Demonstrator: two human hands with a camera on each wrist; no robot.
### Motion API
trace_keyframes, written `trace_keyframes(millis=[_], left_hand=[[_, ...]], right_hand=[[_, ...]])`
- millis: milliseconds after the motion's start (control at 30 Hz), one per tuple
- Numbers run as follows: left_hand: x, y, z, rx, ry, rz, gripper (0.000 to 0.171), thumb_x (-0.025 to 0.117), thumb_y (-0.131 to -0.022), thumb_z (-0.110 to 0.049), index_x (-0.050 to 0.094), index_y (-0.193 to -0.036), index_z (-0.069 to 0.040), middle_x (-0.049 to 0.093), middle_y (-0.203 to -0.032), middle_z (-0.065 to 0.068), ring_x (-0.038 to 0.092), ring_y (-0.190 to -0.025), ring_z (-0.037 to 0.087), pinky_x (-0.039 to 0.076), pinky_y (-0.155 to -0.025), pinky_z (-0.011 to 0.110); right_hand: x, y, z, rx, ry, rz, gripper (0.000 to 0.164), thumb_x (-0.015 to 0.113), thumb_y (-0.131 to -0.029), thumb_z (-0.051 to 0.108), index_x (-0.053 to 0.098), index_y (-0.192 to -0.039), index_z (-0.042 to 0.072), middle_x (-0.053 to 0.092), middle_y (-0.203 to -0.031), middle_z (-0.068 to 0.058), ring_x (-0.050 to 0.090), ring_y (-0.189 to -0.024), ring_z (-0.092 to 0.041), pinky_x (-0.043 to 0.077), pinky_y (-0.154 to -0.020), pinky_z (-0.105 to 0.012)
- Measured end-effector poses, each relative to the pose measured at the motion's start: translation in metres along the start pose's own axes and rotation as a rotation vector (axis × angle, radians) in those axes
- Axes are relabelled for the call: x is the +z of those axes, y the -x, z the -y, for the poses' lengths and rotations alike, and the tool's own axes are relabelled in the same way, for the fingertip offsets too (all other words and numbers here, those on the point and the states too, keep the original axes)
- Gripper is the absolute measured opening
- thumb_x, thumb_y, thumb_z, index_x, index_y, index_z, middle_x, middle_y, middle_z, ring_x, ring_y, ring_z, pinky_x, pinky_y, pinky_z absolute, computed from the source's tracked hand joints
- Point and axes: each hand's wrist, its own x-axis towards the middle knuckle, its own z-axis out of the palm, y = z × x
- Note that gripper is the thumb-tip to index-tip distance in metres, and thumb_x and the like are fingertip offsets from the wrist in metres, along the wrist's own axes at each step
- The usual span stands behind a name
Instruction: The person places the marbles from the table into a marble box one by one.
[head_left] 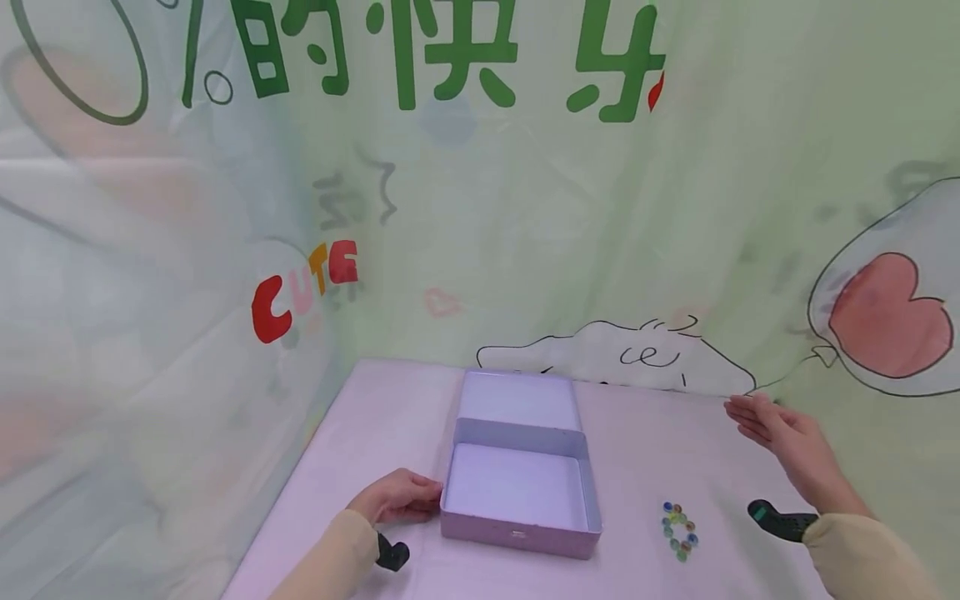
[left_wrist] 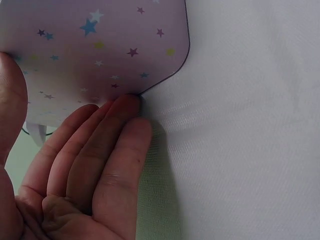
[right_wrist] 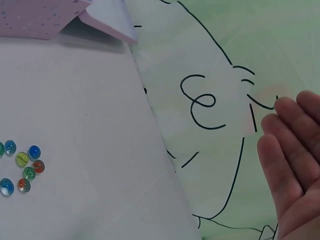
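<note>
A lidded box (head_left: 517,533), pinkish purple outside with a pale lavender inside, stands on the table with its lid (head_left: 519,400) folded back. Nothing lies in it. My left hand (head_left: 397,496) is at the box's left side, its fingertips touching the star-patterned wall (left_wrist: 100,50), fingers nearly straight. Over the table's right part, my right hand (head_left: 795,442) is held up with straight fingers and nothing in it; its palm (right_wrist: 305,210) shows in the right wrist view. Between that hand and the box, several coloured glass marbles (head_left: 667,522) lie in a loose ring.
A pale cloth covers the table (head_left: 367,425). Printed curtains (head_left: 525,208) with green characters and drawings hang behind it and at both sides. Each wrist wears a dark strapped device (head_left: 780,522).
</note>
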Motion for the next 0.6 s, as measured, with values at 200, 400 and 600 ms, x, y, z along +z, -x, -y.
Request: trace_keyframes(millis=[200,400,600], left_hand=[[0.003,0.001,0.005,0.008,0.031,0.018,0.04,0.067,-0.1,-0.015,0.063,-0.129,0.012,0.07,-0.124,0.027,0.071,-0.11,0.027,0.053,-0.104,0.054],[0.006,0.001,0.006,0.023,0.042,0.043,0.043,0.067,-0.1,-0.015,0.06,-0.131,0.013,0.069,-0.125,0.028,0.071,-0.11,0.026,0.053,-0.105,0.055],[0.004,0.0,0.007,0.011,0.031,0.035,0.042,0.067,-0.1,-0.016,0.061,-0.13,0.013,0.071,-0.123,0.026,0.071,-0.108,0.024,0.054,-0.104,0.053]], right_hand=[[-0.012,0.015,-0.021,0.108,-0.242,-0.077,0.04,0.058,-0.105,0.029,0.064,-0.136,0.005,0.072,-0.105,0.026,0.069,-0.093,0.011,0.058,-0.077,-0.012],[0.007,0.036,-0.078,0.228,-0.198,-0.17,0.042,0.069,-0.099,0.025,0.066,-0.13,-0.003,0.074,-0.098,0.024,0.069,-0.089,0.01,0.06,-0.079,-0.018],[0.053,0.055,-0.124,0.443,-0.054,-0.18,0.054,0.074,-0.095,0.022,0.058,-0.134,-0.013,0.079,-0.11,-0.008,0.068,-0.084,0.007,0.062,-0.081,-0.025]])
